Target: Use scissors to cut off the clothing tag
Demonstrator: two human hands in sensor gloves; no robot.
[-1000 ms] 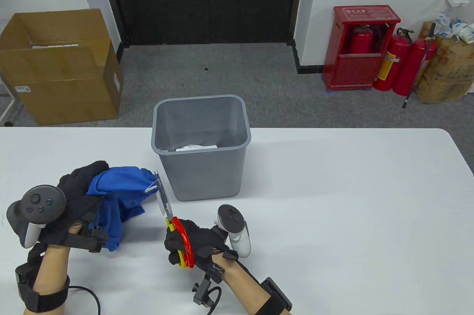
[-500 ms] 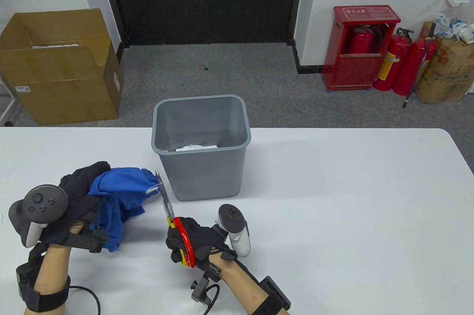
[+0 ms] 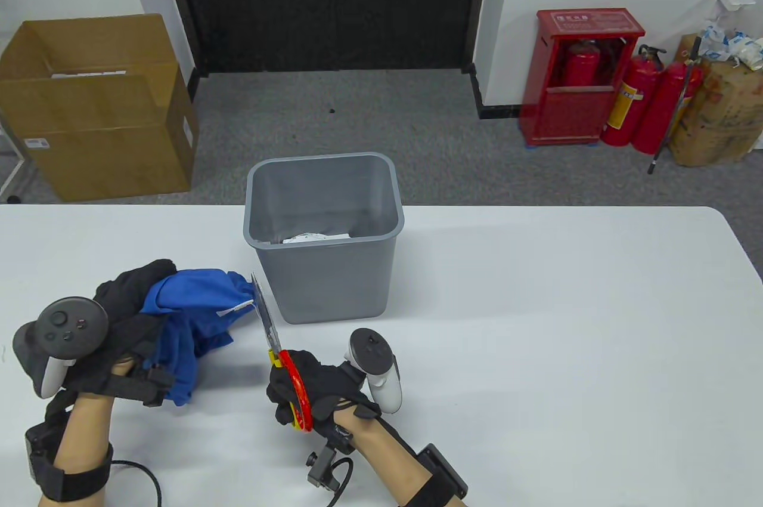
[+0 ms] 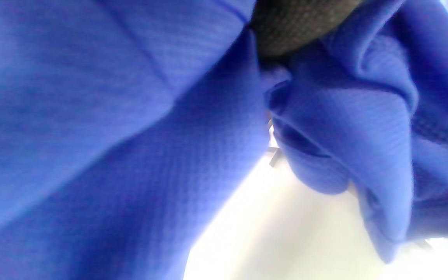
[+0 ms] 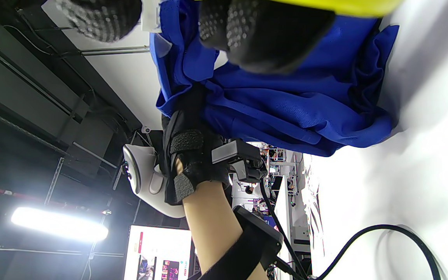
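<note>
My left hand (image 3: 134,292) grips a bunched blue garment (image 3: 197,304) and holds it up off the white table (image 3: 536,322); the cloth fills the left wrist view (image 4: 111,136). My right hand (image 3: 301,390) holds scissors by the red and yellow handles (image 3: 296,396). The blades (image 3: 266,316) point away from me, closed together at the garment's right edge. A short white string (image 3: 235,310) sticks out of the cloth there. The tag card does not show in the table view. The right wrist view shows a small white piece (image 5: 151,15) by my fingertips (image 5: 263,35).
A grey bin (image 3: 322,292) stands on the table just right of the blades, with white paper (image 3: 316,237) in its bottom. A cardboard box (image 3: 95,107) and red fire extinguishers (image 3: 644,107) stand on the floor beyond the table.
The scissor blades have closed at the white string. The white tag card that hung beside the blades a second ago no longer shows. Both hands have stayed nearly in place.
</note>
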